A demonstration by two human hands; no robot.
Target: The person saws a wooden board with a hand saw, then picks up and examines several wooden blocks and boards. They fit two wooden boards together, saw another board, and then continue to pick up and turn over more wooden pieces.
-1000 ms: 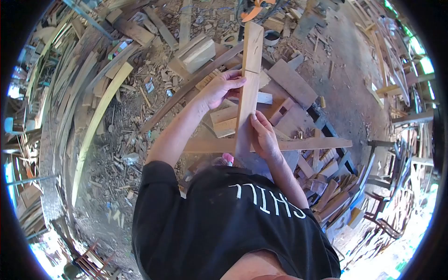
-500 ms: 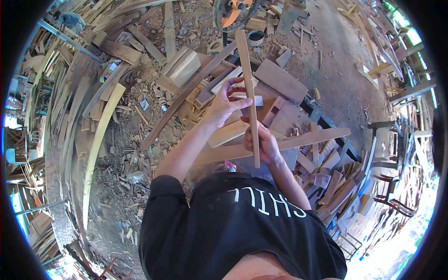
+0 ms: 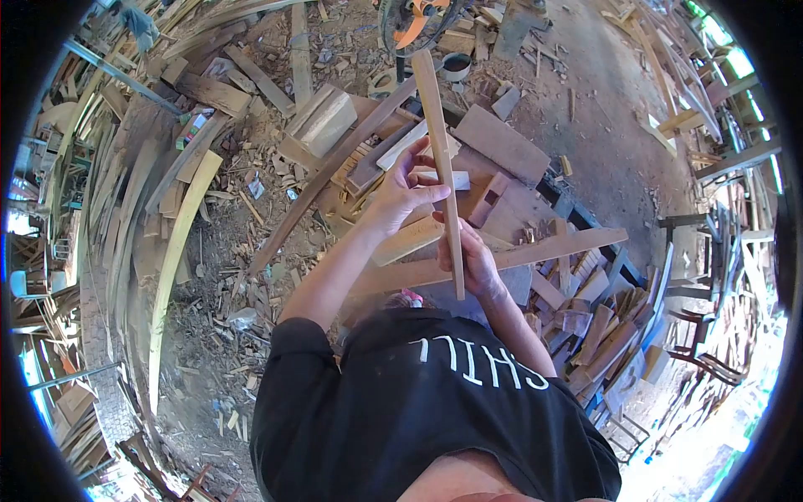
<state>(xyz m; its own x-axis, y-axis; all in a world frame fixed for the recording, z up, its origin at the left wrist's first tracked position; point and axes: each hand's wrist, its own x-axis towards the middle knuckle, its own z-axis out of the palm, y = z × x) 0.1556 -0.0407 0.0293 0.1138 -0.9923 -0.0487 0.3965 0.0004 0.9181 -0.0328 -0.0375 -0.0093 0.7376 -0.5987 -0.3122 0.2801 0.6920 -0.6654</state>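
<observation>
Through the head camera I see wood-littered ground (image 3: 611, 142) with a pale curved plank (image 3: 177, 251) lying along its left side. Nearer me, a long tapered timber (image 3: 552, 248) lies crosswise, and above it a dark wooden strip (image 3: 343, 151) runs diagonally.

The slim wooden board (image 3: 437, 134) is held up over these, its far end pointing towards the caged fan (image 3: 416, 29). A second ago its broad face was towards me; now it shows a narrow edge, so I can follow its outline lengthwise but can barely judge the face. Since the last frame the far end has leaned only slightly left.

My left hand (image 3: 393, 201) is half-curled, thumb and fingertips lightly pinching the board near its middle. My right hand (image 3: 481, 263) is closed around the lower part, some fingers hidden behind it. Just beyond lies a small slotted block (image 3: 488, 201).
</observation>
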